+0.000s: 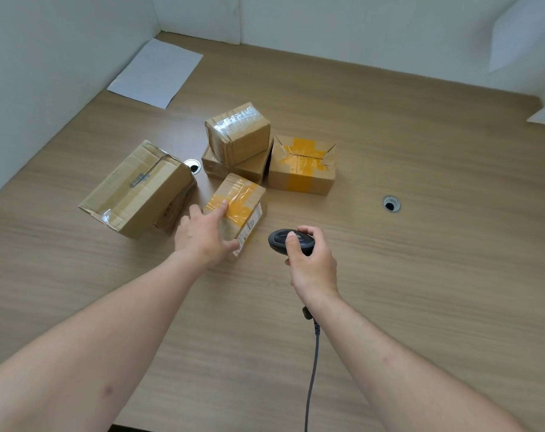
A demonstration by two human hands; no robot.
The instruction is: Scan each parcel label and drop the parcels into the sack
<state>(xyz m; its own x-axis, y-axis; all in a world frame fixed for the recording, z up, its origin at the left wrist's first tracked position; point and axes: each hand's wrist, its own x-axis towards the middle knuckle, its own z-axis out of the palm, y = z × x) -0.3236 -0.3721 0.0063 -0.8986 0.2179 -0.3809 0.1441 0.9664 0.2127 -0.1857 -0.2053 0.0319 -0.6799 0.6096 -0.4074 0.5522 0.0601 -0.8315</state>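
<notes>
Several cardboard parcels lie on the wooden table (420, 275). My left hand (204, 233) grips the nearest small parcel (241, 198), which has yellow tape on top and a white label on its right side face. My right hand (310, 263) holds a black barcode scanner (279, 240) just right of that parcel, its head turned toward the label. Its grey cable (313, 369) trails toward me. A large parcel (137, 188) sits at the left, a clear-taped parcel (238, 132) is stacked on a flat one (252, 169), and a yellow-taped parcel (302, 166) stands to the right. No sack is in view.
A white sheet of paper (155, 73) lies at the far left corner. Two round cable holes (391, 204) (193, 166) are set in the tabletop. White partition walls close the table on the left and back.
</notes>
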